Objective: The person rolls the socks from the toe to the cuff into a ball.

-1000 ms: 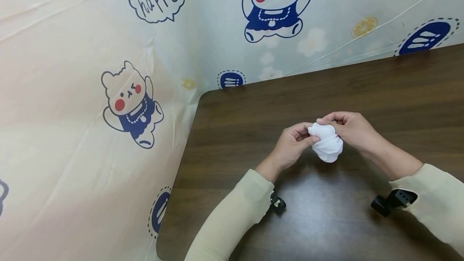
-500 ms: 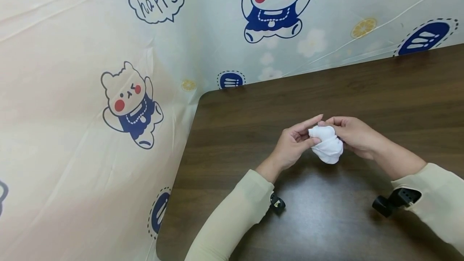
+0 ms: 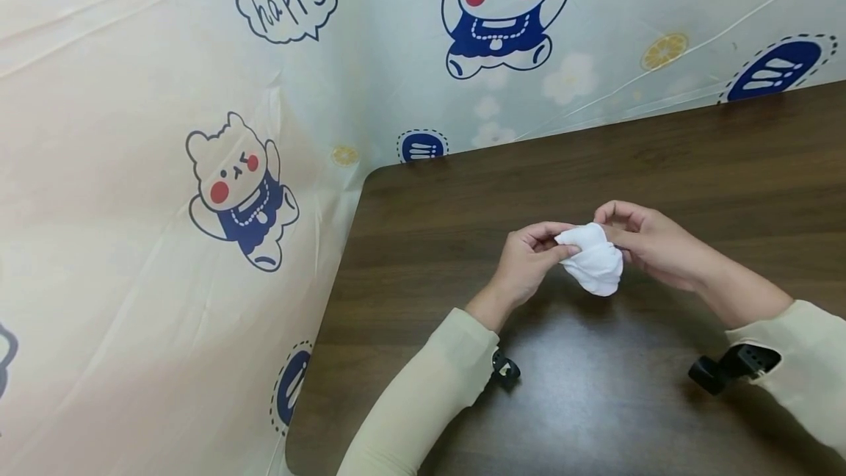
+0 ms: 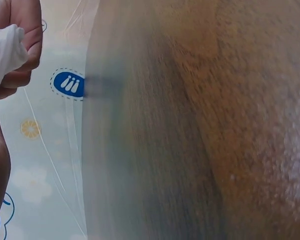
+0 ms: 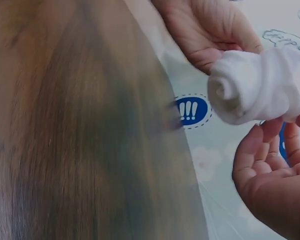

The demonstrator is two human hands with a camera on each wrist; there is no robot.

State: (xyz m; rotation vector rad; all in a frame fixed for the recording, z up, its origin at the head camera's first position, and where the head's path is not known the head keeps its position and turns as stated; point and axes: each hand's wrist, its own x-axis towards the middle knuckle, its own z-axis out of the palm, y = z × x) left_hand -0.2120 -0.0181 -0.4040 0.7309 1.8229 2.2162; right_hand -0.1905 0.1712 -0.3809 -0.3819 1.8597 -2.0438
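Note:
A small white rolled cloth (image 3: 593,264) hangs just above the dark wooden table (image 3: 463,204), held between both hands. My left hand (image 3: 529,259) pinches its left end with thumb and curled fingers. My right hand (image 3: 651,241) holds the right end, fingers curled over it. In the right wrist view the white cloth (image 5: 260,85) shows a spiral rolled end, with the left hand (image 5: 210,30) above it and the right hand (image 5: 270,185) cupped beneath. The left wrist view catches only a corner of the cloth (image 4: 2,55) under the fingers (image 4: 29,40).
A plastic sheet printed with cartoon bears (image 3: 241,189) and a "happy" bubble covers the wall and hangs past the table's rounded left corner (image 3: 370,175). Black camera mounts sit under the left sleeve (image 3: 505,371) and the right sleeve (image 3: 723,369).
My left forefinger, stretched out half a second ago, has curled back onto the cloth. The right hand has shifted slightly right, and the roll has tilted a little.

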